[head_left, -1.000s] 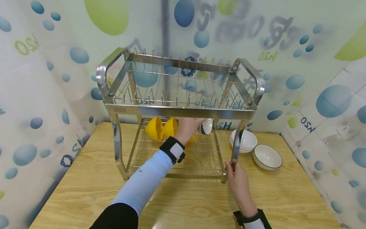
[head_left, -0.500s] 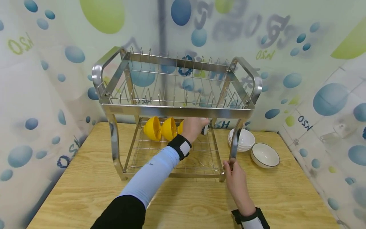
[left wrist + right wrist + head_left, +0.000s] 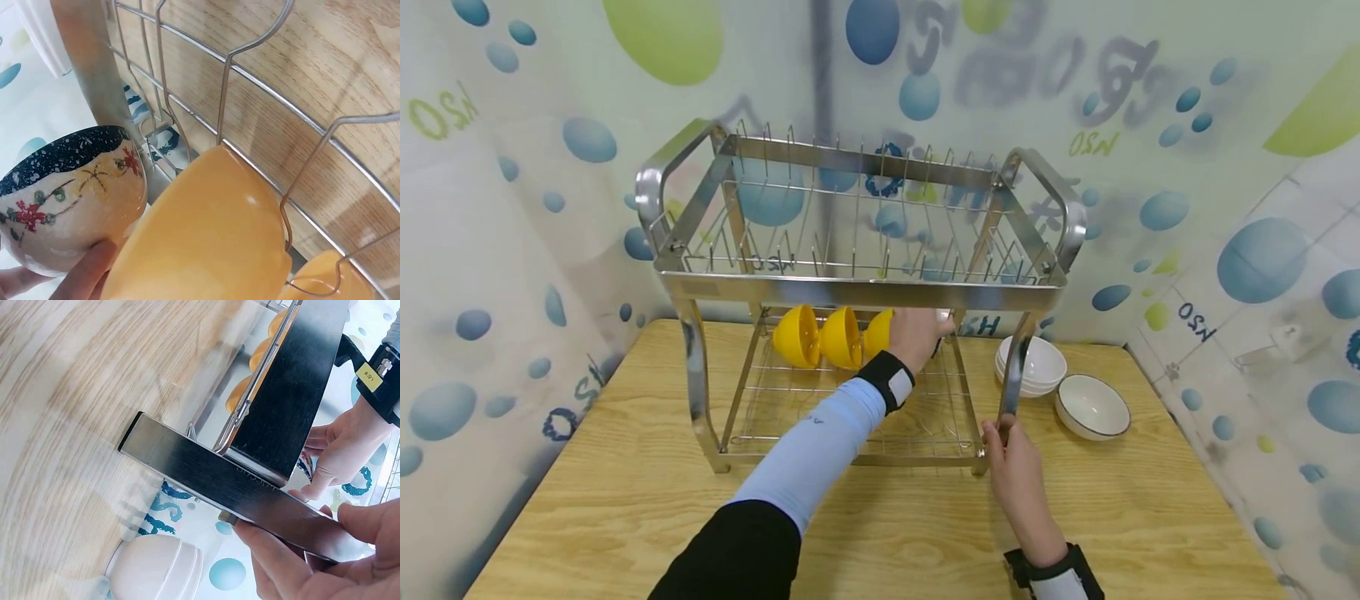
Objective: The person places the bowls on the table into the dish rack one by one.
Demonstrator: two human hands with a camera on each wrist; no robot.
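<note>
In the head view my left hand (image 3: 917, 333) reaches into the lower tier of the two-tier metal dish rack (image 3: 865, 292). It grips a small floral bowl (image 3: 81, 194) with a dark speckled rim, mostly hidden behind the hand in the head view. The bowl is tilted on its side, right beside a yellow bowl (image 3: 206, 237) in the left wrist view. In the head view several yellow bowls (image 3: 796, 337) stand on edge in a row to the left of that hand. My right hand (image 3: 1018, 479) grips the rack's front right leg (image 3: 206, 469) near its lower end.
To the right of the rack, a stack of white bowls (image 3: 1037, 367) and a single dark-rimmed white bowl (image 3: 1093, 408) stand on the wooden table (image 3: 910, 542). A patterned curtain (image 3: 760, 75) hangs close behind the rack.
My left hand has moved right along the lower tier with the floral bowl, uncovering more of the third yellow bowl. My right hand keeps its grip on the rack leg.
</note>
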